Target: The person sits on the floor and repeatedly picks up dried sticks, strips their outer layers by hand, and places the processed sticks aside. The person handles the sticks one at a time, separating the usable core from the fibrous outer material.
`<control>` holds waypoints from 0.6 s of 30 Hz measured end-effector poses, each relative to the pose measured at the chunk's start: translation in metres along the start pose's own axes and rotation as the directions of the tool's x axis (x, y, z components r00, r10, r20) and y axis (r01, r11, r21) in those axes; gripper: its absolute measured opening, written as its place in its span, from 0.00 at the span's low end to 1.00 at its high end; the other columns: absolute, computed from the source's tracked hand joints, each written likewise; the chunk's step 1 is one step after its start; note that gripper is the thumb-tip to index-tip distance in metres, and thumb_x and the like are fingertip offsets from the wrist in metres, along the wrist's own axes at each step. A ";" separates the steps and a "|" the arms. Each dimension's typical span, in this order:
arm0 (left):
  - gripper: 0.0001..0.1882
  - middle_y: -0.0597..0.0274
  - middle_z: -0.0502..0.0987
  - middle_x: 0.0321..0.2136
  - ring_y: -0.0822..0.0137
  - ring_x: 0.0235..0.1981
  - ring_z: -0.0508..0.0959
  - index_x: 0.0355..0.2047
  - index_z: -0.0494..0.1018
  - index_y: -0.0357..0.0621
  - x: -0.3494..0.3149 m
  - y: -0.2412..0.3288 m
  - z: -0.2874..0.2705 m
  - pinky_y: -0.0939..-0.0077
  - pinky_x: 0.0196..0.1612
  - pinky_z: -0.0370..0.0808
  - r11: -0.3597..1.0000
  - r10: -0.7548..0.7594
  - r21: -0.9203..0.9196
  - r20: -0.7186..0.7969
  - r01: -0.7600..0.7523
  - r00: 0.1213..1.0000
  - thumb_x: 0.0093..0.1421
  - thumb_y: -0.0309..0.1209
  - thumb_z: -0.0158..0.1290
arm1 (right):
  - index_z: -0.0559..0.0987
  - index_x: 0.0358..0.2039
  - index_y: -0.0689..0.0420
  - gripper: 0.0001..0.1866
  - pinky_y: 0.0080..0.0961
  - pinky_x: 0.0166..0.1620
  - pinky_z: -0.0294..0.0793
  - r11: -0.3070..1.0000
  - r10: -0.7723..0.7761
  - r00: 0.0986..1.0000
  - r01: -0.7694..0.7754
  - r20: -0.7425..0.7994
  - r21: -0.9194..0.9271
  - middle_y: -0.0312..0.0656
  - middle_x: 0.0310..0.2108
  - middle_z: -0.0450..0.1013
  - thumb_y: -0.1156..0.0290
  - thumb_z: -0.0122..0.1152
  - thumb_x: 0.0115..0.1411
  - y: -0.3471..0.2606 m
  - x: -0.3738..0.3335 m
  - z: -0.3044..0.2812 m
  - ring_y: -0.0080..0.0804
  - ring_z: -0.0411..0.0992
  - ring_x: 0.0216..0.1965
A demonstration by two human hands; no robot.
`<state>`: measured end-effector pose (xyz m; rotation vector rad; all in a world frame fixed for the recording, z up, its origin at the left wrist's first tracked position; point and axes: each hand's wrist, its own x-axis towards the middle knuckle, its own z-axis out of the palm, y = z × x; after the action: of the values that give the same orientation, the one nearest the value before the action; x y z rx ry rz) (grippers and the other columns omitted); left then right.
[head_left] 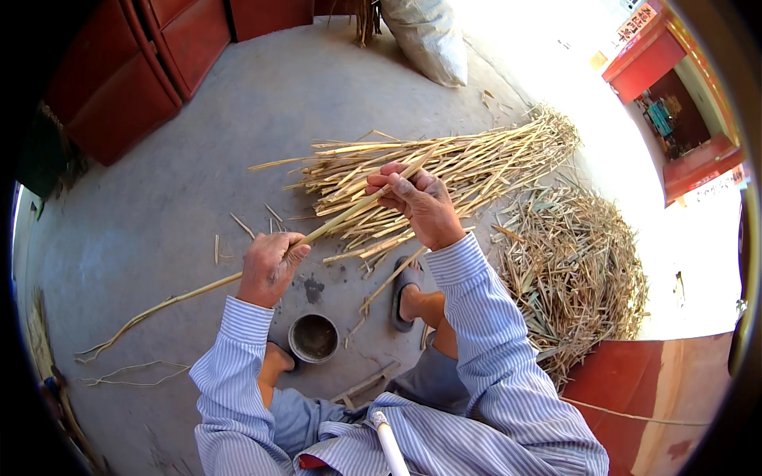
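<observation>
A long, dry, yellowish stalk [337, 223] slants across in front of me, its thin forked end trailing down to the left. Closed around its middle is my left hand [268, 266]. Up to the right, my right hand [422, 205] pinches the thicker part near its end between thumb and fingers. Behind that hand lies a loose bundle of similar stalks [484, 155] on the floor. Below and between my forearms stands a small round bowl [313, 361], dark inside; whether it holds liquid I cannot tell.
Right of my knees rises a heap of dry leaves and husks [579, 262]. A white woven sack [432, 44] stands at the far side, red padded seats [123, 103] at far left. A red panel [635, 389] is at lower right. A cigarette [389, 444] juts up at the lower edge.
</observation>
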<state>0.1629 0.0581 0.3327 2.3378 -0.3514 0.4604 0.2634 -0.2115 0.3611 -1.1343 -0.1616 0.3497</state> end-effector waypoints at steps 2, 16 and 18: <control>0.17 0.60 0.77 0.23 0.60 0.26 0.71 0.30 0.77 0.41 0.002 -0.004 0.003 0.66 0.32 0.68 0.999 -0.042 -0.009 0.016 0.042 0.999 0.57 0.44 0.60 | 0.72 0.49 0.63 0.16 0.27 0.50 0.79 1.000 -0.005 1.000 0.005 -0.020 -0.001 0.48 0.43 0.77 0.66 0.56 0.67 -0.003 -0.002 0.005 0.36 0.78 0.45; 0.10 0.63 0.75 0.20 0.58 0.23 0.73 0.25 0.74 0.46 0.002 -0.011 0.018 0.63 0.32 0.64 0.990 0.056 0.139 -0.128 -0.038 0.990 0.53 0.36 0.63 | 0.77 0.41 0.62 0.11 0.20 0.38 0.80 0.989 -0.120 0.949 0.088 -0.290 -0.119 0.42 0.34 0.79 0.68 0.60 0.64 0.003 -0.002 0.017 0.29 0.79 0.36; 0.10 0.63 0.74 0.20 0.58 0.24 0.73 0.24 0.74 0.46 0.004 -0.012 0.017 0.63 0.32 0.64 0.982 0.077 0.182 -0.159 -0.047 0.984 0.53 0.35 0.63 | 0.77 0.41 0.60 0.10 0.18 0.36 0.79 0.987 -0.118 0.945 0.079 -0.304 -0.137 0.41 0.34 0.80 0.67 0.61 0.64 0.001 0.002 0.018 0.28 0.79 0.35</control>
<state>0.1751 0.0545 0.3155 2.4446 -0.3158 0.7385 0.2592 -0.1950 0.3675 -1.2834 0.0395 0.0679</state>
